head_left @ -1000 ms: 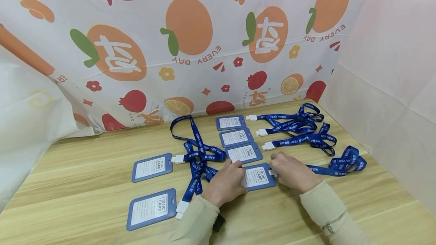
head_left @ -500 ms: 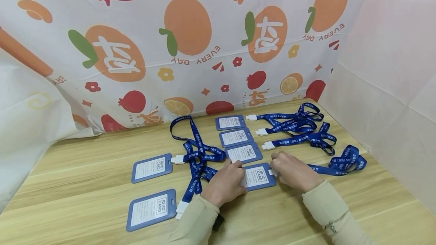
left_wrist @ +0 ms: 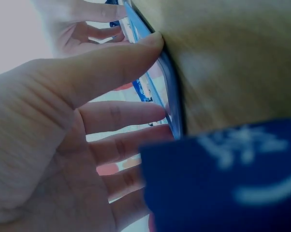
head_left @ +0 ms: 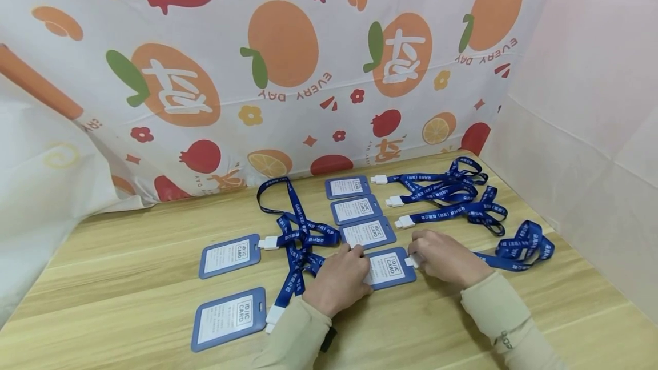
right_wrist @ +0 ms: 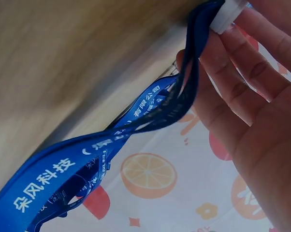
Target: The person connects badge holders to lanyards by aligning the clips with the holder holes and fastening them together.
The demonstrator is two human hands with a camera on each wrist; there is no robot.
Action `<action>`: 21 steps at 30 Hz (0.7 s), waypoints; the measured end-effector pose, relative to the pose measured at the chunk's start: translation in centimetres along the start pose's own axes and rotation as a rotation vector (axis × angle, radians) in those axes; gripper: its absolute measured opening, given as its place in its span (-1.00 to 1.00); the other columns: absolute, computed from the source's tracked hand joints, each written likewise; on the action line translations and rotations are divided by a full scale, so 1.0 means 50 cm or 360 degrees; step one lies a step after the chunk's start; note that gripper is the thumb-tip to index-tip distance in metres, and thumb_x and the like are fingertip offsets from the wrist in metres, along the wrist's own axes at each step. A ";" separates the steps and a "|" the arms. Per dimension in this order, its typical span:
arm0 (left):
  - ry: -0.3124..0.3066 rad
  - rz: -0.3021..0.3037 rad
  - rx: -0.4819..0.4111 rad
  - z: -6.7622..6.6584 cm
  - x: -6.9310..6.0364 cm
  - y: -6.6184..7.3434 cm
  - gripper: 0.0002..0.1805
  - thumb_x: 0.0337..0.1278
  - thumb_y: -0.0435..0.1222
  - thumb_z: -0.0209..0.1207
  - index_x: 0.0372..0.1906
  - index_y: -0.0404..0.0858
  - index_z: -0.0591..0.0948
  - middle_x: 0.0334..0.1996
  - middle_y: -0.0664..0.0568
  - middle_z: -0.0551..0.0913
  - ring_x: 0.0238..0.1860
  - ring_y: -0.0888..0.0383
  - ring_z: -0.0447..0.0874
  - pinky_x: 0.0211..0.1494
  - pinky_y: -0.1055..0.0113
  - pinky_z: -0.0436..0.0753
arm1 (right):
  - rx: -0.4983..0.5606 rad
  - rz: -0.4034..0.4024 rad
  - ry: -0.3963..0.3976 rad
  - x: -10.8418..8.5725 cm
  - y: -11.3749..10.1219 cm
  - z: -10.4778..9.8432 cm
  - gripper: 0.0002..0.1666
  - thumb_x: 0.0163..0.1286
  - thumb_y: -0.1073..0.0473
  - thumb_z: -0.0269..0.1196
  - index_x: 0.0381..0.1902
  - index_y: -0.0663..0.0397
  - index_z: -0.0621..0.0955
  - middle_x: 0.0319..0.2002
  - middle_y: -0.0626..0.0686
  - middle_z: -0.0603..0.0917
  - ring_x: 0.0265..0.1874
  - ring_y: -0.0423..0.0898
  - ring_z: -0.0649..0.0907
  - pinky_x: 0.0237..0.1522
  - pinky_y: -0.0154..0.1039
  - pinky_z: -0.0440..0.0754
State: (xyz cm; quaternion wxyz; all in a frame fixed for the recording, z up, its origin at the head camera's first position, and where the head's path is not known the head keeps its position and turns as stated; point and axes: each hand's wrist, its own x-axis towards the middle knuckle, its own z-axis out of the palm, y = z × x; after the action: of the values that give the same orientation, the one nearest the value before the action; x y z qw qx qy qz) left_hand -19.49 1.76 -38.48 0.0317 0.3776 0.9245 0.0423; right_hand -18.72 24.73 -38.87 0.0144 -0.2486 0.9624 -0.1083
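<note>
My left hand (head_left: pixel 340 280) grips the left end of a blue badge holder (head_left: pixel 386 268) with a white ID/IC card in it. In the left wrist view the thumb (left_wrist: pixel 148 46) lies on one edge and fingertips touch another part of the rim. At the holder's slotted right end, my right hand (head_left: pixel 446 258) pinches the white plastic clip (head_left: pixel 412 261) of a blue lanyard (head_left: pixel 521 250). The clip meets the slot; whether it is fastened I cannot tell. In the right wrist view the printed strap (right_wrist: pixel 53 169) runs away from the clip (right_wrist: pixel 227 15).
Behind lie three badge holders (head_left: pixel 367 233) in a column, with lanyards (head_left: pixel 452 213) and white clips to their right. Two more holders (head_left: pixel 229 256) lie at left, beside tangled lanyards (head_left: pixel 295 238). A fruit-print cloth (head_left: pixel 283 107) hangs at the table's back.
The right wrist and sleeve have shifted slightly to the right, with the fingers still at the clip. The left hand and badge holder stay almost in place.
</note>
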 end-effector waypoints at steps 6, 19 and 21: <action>0.0032 0.0026 0.0069 -0.002 -0.004 0.000 -0.53 0.01 -0.06 0.53 -0.05 -0.29 0.76 -0.08 -0.06 0.67 -0.14 0.04 0.56 0.05 0.20 0.64 | 0.0029 0.0105 -0.0061 -0.003 -0.002 -0.006 -0.72 0.12 0.44 0.49 -0.17 0.22 0.76 -0.27 0.03 0.65 -0.31 -0.08 0.62 -0.18 -0.13 0.70; 0.0036 -0.0036 0.0044 -0.023 -0.008 -0.013 -0.45 0.16 -0.02 0.43 0.15 -0.26 0.69 0.05 -0.13 0.66 0.03 -0.05 0.59 0.17 0.03 0.61 | 0.0180 0.0139 -0.0047 -0.001 -0.001 -0.018 -0.69 0.23 0.32 0.44 -0.04 0.21 0.73 -0.10 0.09 0.68 -0.12 0.02 0.67 -0.02 0.01 0.68; 0.0036 -0.0030 0.0044 -0.025 -0.007 -0.013 -0.46 0.16 -0.02 0.43 0.14 -0.25 0.69 0.03 -0.12 0.67 0.01 -0.04 0.59 0.14 0.04 0.62 | 0.0180 0.0131 -0.0042 -0.003 -0.001 -0.018 -0.69 0.24 0.32 0.43 -0.04 0.22 0.73 -0.11 0.08 0.69 -0.13 0.02 0.68 -0.03 0.00 0.68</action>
State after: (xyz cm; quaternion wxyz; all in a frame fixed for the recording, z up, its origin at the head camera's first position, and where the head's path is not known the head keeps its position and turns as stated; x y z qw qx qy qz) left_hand -19.78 0.99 -37.30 0.0163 0.3687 0.9288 0.0336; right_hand -18.66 24.95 -37.97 0.0455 -0.2088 0.9639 -0.1586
